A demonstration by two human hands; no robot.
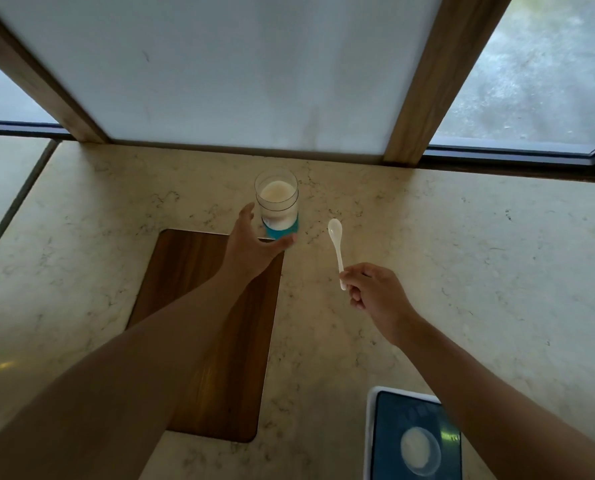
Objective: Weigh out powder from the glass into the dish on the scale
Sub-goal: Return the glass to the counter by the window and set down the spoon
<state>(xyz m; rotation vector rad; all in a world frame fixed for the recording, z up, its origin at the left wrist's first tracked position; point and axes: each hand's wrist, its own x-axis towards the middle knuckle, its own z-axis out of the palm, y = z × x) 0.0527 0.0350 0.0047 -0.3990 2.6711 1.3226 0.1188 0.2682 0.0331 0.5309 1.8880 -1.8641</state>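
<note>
**A:** Risk check first. Glass (277, 202) sits far back on the counter (462, 271), near the window frame (417, 81); scale (414, 441) is at the near right edge of view, well apart. Any scooped powder (276, 192) has a long carry. Shaky or overfilled spoon (336, 249) means spill on the counter before it reaches the dish (421, 451).

**B:** Glass tipping?

**A:** Possible. It's tall, narrow, upright, blue base. Left hand (251, 245) comes in low at the base, fingers spread wide, curled round it but I can't tell if they're touching yet. If the spoon digs in before that hand closes, the glass could slide or go over.

**B:** Right hand?

**A:** Right hand (372, 292) pinches the spoon by the handle tip, thumb and fingers closed on it, bowl pointing up toward the glass and apparently empty. End grip gives little control, so wobble is likely.

**B:** Arm pose?

**A:** Both arms stretched forward, nearly straight. Left forearm crosses over the wood board (206, 334). Right forearm passes over the scale corner; a dropped elbow could bump it and throw off the reading.

**B:** Dish state?

**A:** On the scale, looks like some pale powder is in it. Display unreadable from here.
</note>
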